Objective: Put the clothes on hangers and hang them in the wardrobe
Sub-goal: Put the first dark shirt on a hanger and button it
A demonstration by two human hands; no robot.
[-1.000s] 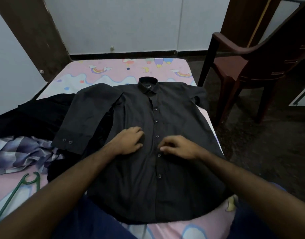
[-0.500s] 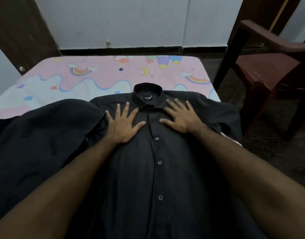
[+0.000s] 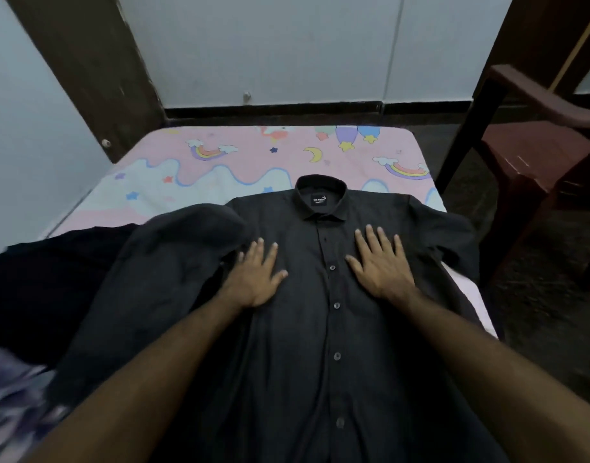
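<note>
Dark grey buttoned shirt [image 3: 320,329] pressed flat on pink cartoon-print bed [image 3: 253,162].
Left hand [image 3: 256,279] and right hand [image 3: 380,269] laid at 9 and 3 o'clock of placket, fingers spread wide, nothing held.

The shirt [image 3: 333,329] lies flat on the bed [image 3: 193,182], collar at the far end. Both hands rest on its chest, left hand [image 3: 256,275] and right hand [image 3: 380,265] either side of the buttons. A chair [image 3: 534,155] stands right of the bed.
</note>
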